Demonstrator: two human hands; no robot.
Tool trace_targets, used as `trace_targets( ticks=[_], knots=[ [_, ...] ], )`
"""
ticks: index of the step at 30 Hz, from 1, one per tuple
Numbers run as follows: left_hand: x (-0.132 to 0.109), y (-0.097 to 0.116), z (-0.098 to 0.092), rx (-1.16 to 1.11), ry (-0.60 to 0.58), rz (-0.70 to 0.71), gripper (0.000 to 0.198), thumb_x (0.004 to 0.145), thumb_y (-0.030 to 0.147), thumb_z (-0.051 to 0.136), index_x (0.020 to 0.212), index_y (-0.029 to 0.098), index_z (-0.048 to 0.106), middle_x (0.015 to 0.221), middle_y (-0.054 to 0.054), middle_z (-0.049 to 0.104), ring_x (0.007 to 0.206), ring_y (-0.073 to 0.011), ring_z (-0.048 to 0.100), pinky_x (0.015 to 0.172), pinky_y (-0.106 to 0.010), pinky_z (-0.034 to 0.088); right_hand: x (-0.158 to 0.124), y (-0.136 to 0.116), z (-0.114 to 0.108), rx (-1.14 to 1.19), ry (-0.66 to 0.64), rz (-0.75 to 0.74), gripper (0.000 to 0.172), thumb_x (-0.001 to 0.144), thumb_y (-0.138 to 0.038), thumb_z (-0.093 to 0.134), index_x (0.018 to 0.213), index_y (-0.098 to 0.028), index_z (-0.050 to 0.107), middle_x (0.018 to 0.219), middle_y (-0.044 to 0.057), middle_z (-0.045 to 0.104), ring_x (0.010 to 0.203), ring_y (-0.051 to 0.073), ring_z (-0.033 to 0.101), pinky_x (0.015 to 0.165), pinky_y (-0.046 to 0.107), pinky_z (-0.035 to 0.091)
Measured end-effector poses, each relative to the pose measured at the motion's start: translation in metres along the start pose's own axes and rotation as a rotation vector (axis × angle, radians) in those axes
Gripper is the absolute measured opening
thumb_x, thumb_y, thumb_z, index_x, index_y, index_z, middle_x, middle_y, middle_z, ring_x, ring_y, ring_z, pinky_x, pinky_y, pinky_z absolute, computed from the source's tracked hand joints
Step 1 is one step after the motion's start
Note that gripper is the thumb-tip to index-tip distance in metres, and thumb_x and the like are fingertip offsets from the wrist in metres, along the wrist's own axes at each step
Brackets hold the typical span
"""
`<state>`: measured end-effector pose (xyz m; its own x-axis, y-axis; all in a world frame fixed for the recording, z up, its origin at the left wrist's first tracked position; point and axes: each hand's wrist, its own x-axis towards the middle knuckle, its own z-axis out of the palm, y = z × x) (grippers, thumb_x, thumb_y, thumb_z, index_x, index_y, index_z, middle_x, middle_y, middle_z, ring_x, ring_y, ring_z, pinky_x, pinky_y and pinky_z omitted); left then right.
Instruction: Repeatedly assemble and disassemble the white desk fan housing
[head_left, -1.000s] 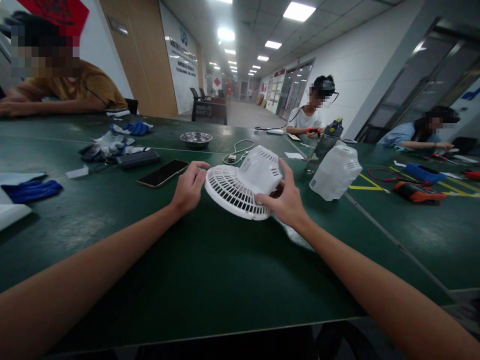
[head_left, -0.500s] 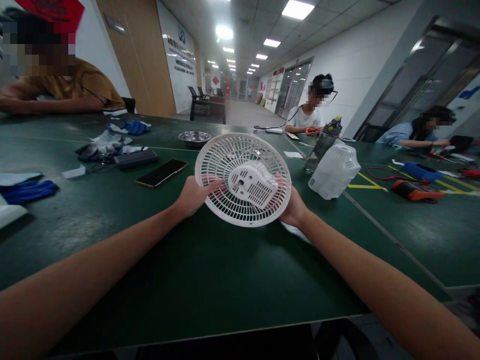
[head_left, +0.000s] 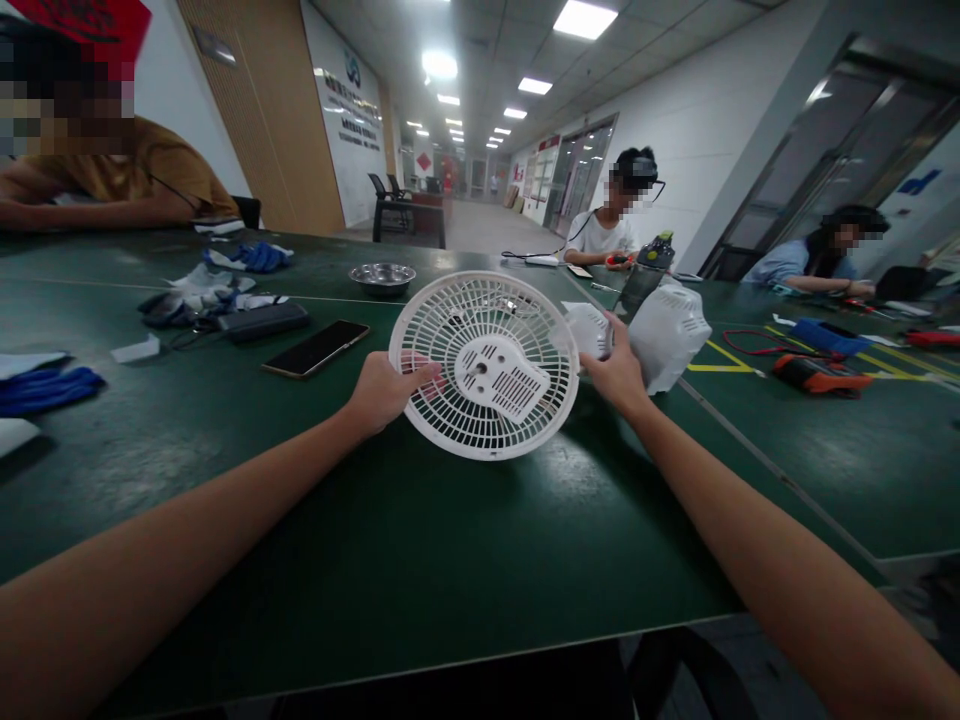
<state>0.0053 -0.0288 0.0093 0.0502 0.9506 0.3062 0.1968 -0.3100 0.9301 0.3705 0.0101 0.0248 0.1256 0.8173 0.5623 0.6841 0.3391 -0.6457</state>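
A round white plastic fan grille (head_left: 491, 368) is held up over the green table, tilted toward me, with a slotted plate at its centre. My left hand (head_left: 381, 390) grips its left rim, thumb in front and fingers behind the bars. Just off the grille's right rim, my right hand (head_left: 621, 368) is closed on a white vented plastic cover (head_left: 589, 328), partly hidden behind the grille and fingers. Close beyond that hand stands a larger translucent white plastic housing (head_left: 670, 335).
Left of the grille lie a phone (head_left: 316, 348), a dark case (head_left: 264, 320) and blue gloves (head_left: 49, 390). A metal bowl (head_left: 382, 278) sits behind. To the right are a bottle (head_left: 645, 275) and an orange multimeter (head_left: 821, 374). Several people sit around the table.
My right hand has moved right, from behind the grille to beside it, with the white cover now apart from the grille's centre. My left hand keeps its grip.
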Motion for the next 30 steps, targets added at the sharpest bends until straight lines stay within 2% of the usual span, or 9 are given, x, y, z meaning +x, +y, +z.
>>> trace_targets(
  ticks=[3,7,9,13,15,18,23,26,30],
  knots=[
    [0.003,-0.006,-0.001,-0.030,0.009,-0.034,0.025,0.078,0.039,0.080,0.088,0.017,0.075,0.080,-0.010,0.079,0.073,-0.0296,0.077,0.073,-0.052,0.066,0.000,0.006,-0.014,-0.339,-0.018,0.064,0.081,0.069,-0.035,0.074,0.144,-0.024,0.044,0.114,0.013,0.064,0.097,0.033,0.063,0.094,0.053,0.048],
    [0.005,-0.010,-0.002,-0.074,0.023,-0.049,0.021,0.078,0.035,0.080,0.088,0.017,0.074,0.080,-0.012,0.079,0.072,-0.0300,0.077,0.072,-0.055,0.066,-0.005,0.007,-0.008,-0.446,-0.131,0.092,0.079,0.070,-0.035,0.074,0.143,-0.023,0.045,0.114,0.015,0.058,0.096,0.033,0.061,0.091,0.052,0.049],
    [0.005,-0.012,-0.002,-0.085,0.023,-0.060,0.021,0.078,0.034,0.080,0.088,0.017,0.073,0.080,-0.013,0.079,0.073,-0.0307,0.077,0.072,-0.056,0.066,-0.002,0.007,-0.007,-0.470,-0.095,0.034,0.071,0.073,-0.035,0.072,0.139,-0.022,0.049,0.115,0.016,0.056,0.104,0.034,0.058,0.095,0.052,0.047],
    [0.006,-0.016,-0.003,-0.111,0.023,-0.113,0.023,0.075,0.033,0.082,0.090,0.017,0.074,0.083,-0.012,0.079,0.076,-0.0316,0.078,0.075,-0.057,0.066,0.011,0.007,-0.027,-0.537,0.269,-0.095,0.058,0.076,-0.033,0.068,0.131,-0.022,0.054,0.127,0.015,0.050,0.124,0.035,0.048,0.106,0.054,0.039],
    [0.007,-0.017,-0.003,-0.137,0.027,-0.131,0.024,0.074,0.033,0.083,0.090,0.017,0.074,0.083,-0.011,0.079,0.077,-0.0313,0.078,0.077,-0.057,0.066,0.017,0.013,-0.043,-0.564,0.467,-0.092,0.065,0.072,-0.029,0.069,0.134,-0.023,0.052,0.135,0.015,0.046,0.130,0.035,0.043,0.108,0.055,0.036],
    [0.008,-0.016,-0.002,-0.157,0.041,-0.158,0.024,0.074,0.032,0.084,0.089,0.016,0.074,0.083,-0.010,0.079,0.077,-0.0301,0.078,0.079,-0.055,0.066,0.022,0.032,-0.060,-0.553,0.605,0.023,0.078,0.066,-0.028,0.071,0.140,-0.025,0.046,0.143,0.016,0.043,0.134,0.037,0.040,0.109,0.057,0.034],
    [0.005,-0.009,-0.002,-0.141,0.034,-0.179,0.022,0.075,0.030,0.083,0.089,0.016,0.074,0.083,-0.010,0.079,0.078,-0.0297,0.078,0.081,-0.056,0.065,0.023,0.071,-0.062,-0.273,0.454,0.330,0.099,0.062,-0.039,0.079,0.145,-0.019,0.030,0.134,0.018,0.056,0.122,0.035,0.056,0.104,0.052,0.043],
    [0.004,-0.007,-0.001,-0.152,0.035,-0.171,0.020,0.075,0.029,0.082,0.088,0.017,0.074,0.083,-0.010,0.079,0.078,-0.0303,0.078,0.080,-0.057,0.065,0.021,0.083,-0.056,-0.250,0.377,0.481,0.106,0.054,-0.043,0.087,0.142,-0.018,0.033,0.132,0.020,0.060,0.119,0.037,0.060,0.103,0.050,0.045],
    [0.004,-0.007,0.000,-0.177,0.036,-0.160,0.019,0.075,0.027,0.082,0.088,0.017,0.074,0.082,-0.010,0.079,0.078,-0.0310,0.078,0.079,-0.058,0.065,0.022,0.081,-0.053,-0.268,0.448,0.522,0.099,0.050,-0.045,0.089,0.133,-0.019,0.042,0.131,0.020,0.063,0.120,0.039,0.060,0.102,0.049,0.047]
  ],
)
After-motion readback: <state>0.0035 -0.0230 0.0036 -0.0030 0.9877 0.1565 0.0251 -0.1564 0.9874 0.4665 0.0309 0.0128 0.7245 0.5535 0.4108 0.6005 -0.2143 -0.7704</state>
